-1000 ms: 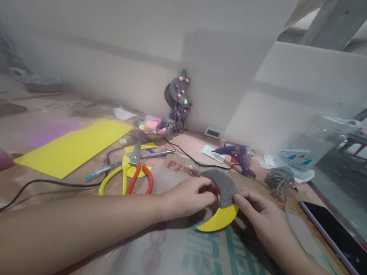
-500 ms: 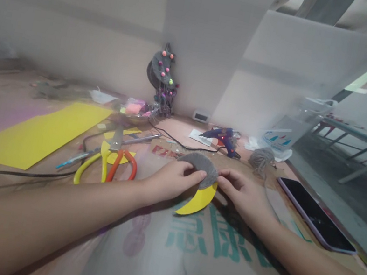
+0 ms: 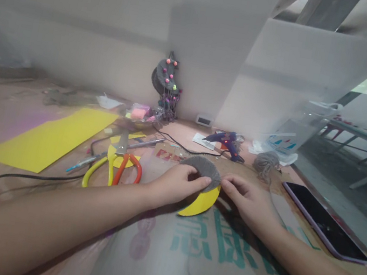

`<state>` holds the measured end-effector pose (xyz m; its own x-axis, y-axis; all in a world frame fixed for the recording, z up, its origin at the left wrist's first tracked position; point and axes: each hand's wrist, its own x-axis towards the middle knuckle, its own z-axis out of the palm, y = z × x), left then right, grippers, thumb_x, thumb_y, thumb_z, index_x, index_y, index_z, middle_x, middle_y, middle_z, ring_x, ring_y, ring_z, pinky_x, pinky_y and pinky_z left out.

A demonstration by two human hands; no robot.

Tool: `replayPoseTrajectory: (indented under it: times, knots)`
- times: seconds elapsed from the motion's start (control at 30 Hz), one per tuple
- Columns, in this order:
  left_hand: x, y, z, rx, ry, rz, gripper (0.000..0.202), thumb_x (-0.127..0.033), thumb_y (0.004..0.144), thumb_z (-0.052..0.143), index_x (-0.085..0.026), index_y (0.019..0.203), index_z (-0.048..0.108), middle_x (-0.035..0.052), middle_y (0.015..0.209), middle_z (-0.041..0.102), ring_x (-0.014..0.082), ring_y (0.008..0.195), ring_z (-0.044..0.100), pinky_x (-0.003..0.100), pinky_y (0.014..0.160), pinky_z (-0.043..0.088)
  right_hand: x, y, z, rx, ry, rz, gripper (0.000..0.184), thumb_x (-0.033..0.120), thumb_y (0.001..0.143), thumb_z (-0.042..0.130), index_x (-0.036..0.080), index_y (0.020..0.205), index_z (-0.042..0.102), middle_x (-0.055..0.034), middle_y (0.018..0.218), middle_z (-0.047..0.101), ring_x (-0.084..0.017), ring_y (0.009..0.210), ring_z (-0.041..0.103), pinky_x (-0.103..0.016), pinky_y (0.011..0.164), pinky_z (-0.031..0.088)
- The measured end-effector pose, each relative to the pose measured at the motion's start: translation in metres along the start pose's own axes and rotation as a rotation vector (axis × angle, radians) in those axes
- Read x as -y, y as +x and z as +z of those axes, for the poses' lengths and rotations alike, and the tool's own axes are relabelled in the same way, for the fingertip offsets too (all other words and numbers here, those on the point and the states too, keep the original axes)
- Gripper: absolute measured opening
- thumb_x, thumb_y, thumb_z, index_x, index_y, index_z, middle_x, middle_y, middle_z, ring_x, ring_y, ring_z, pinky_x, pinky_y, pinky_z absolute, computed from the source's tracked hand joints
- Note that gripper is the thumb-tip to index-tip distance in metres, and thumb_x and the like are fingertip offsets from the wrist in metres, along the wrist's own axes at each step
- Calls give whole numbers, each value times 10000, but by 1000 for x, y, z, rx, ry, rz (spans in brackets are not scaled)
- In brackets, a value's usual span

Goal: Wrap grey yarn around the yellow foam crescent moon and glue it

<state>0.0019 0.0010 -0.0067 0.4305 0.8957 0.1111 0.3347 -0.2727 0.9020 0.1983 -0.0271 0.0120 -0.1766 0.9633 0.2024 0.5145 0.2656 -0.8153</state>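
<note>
A yellow card crescent (image 3: 201, 202), its upper half wrapped in grey yarn, lies on a printed cardboard sheet (image 3: 219, 257) in the middle of the table. My left hand (image 3: 174, 187) pinches the crescent's inner edge from the left, fingers closed on it. My right hand (image 3: 247, 200) grips the outer edge from the right, fingertips pressed on the yarn-covered part. A strand of grey yarn runs back to a small yarn ball (image 3: 266, 161) behind my right hand.
Scissors with yellow and orange handles (image 3: 114, 169) lie left of my hands, near a pen and a black cable. A yellow paper sheet (image 3: 51, 138) is further left. A blue glue gun (image 3: 225, 141) and a dark phone (image 3: 325, 222) lie to the right.
The view shifted slightly. Both hands stayed on the crescent and turned it a little, so more of the yellow end tucks beneath my left hand.
</note>
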Motion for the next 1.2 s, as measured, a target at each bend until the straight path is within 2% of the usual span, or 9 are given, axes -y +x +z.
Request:
replayPoseTrajectory:
  times: [0.1, 0.3, 0.47, 0.63, 0.73, 0.93, 1.07, 1.2]
  knots:
    - [-1, 0, -1, -21, 21, 12, 457, -581, 825, 516, -146, 757, 638, 34, 699, 641, 147, 619, 543, 249, 553, 377, 1, 1, 1, -11, 44, 30, 354, 548, 810, 570, 211, 830, 678, -38, 848, 713, -212, 802, 648, -300, 736, 515]
    - [-1, 0, -1, -35, 44, 16, 469, -608, 813, 514, -162, 686, 592, 22, 666, 621, 147, 614, 535, 250, 538, 358, -5, 4, 2, 57, 93, 17, 304, 497, 740, 651, 202, 811, 657, -34, 837, 692, -206, 804, 639, -324, 750, 520]
    - [0, 0, -1, -32, 40, 16, 471, -610, 811, 513, -165, 685, 600, 10, 594, 592, 146, 585, 522, 248, 530, 356, -8, 4, 2, 63, 91, 5, 319, 520, 761, 648, 202, 787, 660, -24, 800, 674, -188, 769, 622, -294, 717, 503]
    - [0, 1, 0, 10, 15, 19, 436, -566, 822, 520, -157, 732, 641, 14, 628, 611, 140, 592, 522, 237, 532, 358, -5, 1, 0, 33, 15, -47, 315, 504, 811, 619, 200, 733, 647, -20, 796, 666, -174, 774, 611, -273, 735, 477]
    - [-1, 0, 0, -6, 15, 22, 432, -560, 824, 519, -158, 722, 635, 13, 612, 605, 143, 598, 529, 237, 533, 358, -4, 0, 0, 39, 20, -21, 328, 518, 818, 609, 200, 755, 656, -23, 791, 670, -177, 766, 617, -281, 732, 487]
    - [0, 1, 0, -50, 32, -19, 459, -587, 807, 527, -147, 728, 633, 26, 669, 639, 152, 611, 548, 250, 547, 376, -8, 3, 2, 17, 188, 36, 369, 543, 763, 660, 199, 896, 658, -45, 899, 706, -205, 851, 654, -327, 797, 517]
    - [-1, 2, -1, -83, 16, -8, 430, -559, 821, 525, -151, 738, 630, 23, 685, 641, 145, 611, 543, 247, 548, 377, -8, 2, 1, -38, 142, 16, 339, 530, 769, 653, 194, 794, 616, -23, 784, 667, -180, 759, 634, -300, 728, 512]
    - [-3, 1, -1, -78, -11, -16, 401, -527, 829, 530, -151, 728, 623, 10, 645, 607, 135, 595, 520, 244, 551, 375, -6, 0, 0, -58, 85, 26, 339, 523, 806, 621, 188, 760, 608, -22, 762, 656, -165, 732, 609, -280, 701, 488]
